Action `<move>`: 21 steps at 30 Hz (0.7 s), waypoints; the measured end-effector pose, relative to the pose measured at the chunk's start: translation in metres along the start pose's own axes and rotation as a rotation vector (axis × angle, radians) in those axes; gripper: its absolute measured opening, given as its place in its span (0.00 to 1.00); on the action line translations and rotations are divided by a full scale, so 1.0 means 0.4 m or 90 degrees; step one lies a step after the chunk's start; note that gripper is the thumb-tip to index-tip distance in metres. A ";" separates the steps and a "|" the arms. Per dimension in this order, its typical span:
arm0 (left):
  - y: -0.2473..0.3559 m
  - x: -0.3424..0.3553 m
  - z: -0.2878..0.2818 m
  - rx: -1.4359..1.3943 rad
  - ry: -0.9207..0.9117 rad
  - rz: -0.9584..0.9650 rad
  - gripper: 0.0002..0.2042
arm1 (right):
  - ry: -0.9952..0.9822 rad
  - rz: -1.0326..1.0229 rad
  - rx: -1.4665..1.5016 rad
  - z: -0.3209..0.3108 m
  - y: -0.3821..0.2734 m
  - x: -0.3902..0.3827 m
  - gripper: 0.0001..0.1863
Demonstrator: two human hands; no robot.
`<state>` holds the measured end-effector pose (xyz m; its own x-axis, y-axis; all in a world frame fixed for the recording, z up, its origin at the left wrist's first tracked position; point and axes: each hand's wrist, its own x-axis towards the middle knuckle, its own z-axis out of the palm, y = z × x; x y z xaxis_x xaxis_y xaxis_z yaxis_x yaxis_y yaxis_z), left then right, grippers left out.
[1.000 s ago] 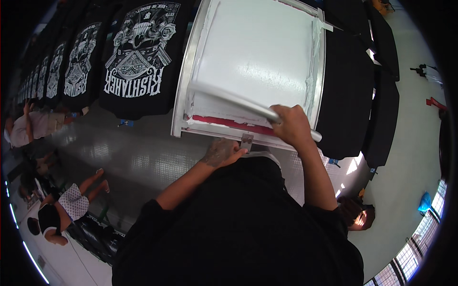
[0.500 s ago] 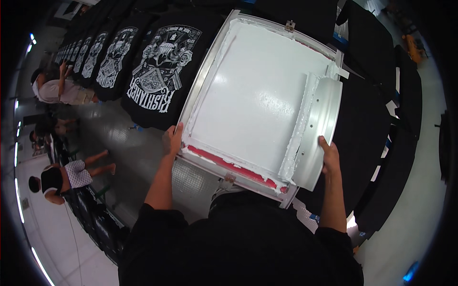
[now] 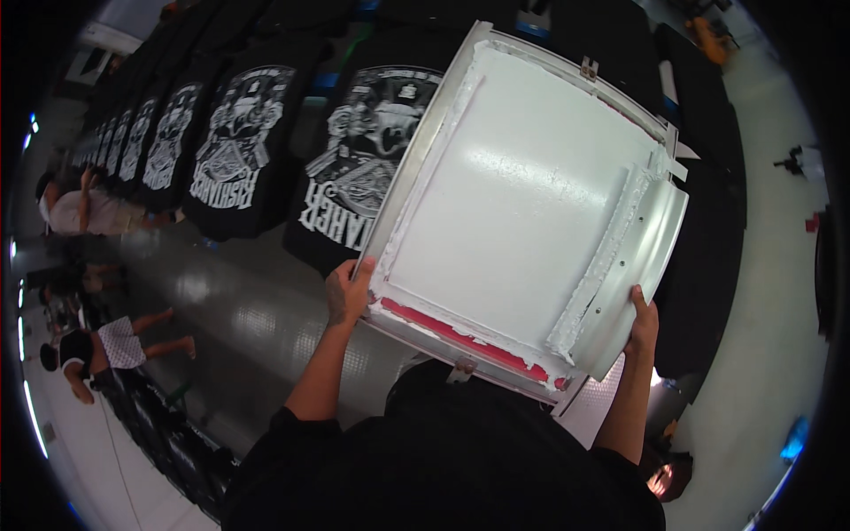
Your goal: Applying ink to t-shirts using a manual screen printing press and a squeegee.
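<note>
A screen-printing frame (image 3: 394, 212) with a metal rim is in front of me, its white mesh (image 3: 513, 195) smeared with thick white ink. My left hand (image 3: 350, 292) grips its near left corner, thumb on top. Along the right side lies a wide, curved metal squeegee (image 3: 651, 243), with white ink clotted along its inner edge. My right hand (image 3: 644, 323) closes on the squeegee's outer edge, thumb uppermost. The fingers beneath are hidden, so whether they also hold the frame does not show. Red tape (image 3: 469, 341) runs along the near side of the mesh.
Black printed T-shirts (image 3: 239, 146) lie in a long row going back to the left, one (image 3: 354, 177) partly under the frame. Plain black cloth (image 3: 708, 230) hangs at right. Grey floor (image 3: 239, 292) runs alongside. One person (image 3: 88, 354) works at a left row, another (image 3: 84, 208) farther back.
The view has shifted left, and a printed shirt is now partly covered by the frame's left edge. The frame, squeegee and both hands sit farther right and slightly lower in view. Both grips are unchanged.
</note>
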<state>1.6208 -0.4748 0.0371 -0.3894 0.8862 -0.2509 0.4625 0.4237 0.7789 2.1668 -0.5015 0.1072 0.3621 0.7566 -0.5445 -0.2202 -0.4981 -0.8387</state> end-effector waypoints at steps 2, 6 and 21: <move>0.031 -0.040 0.083 0.022 -0.063 0.010 0.28 | 0.060 -0.025 0.010 -0.097 -0.001 -0.009 0.32; 0.080 -0.107 0.188 0.105 -0.103 0.011 0.28 | 0.124 -0.024 0.030 -0.252 0.053 0.047 0.32; 0.085 -0.281 0.383 0.031 0.002 -0.043 0.24 | 0.008 -0.009 0.060 -0.419 -0.009 0.206 0.33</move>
<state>1.8024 -0.5311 0.0036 -0.4232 0.8549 -0.3001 0.4734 0.4910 0.7313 2.3492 -0.5083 0.0675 0.3763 0.7575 -0.5334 -0.2995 -0.4454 -0.8438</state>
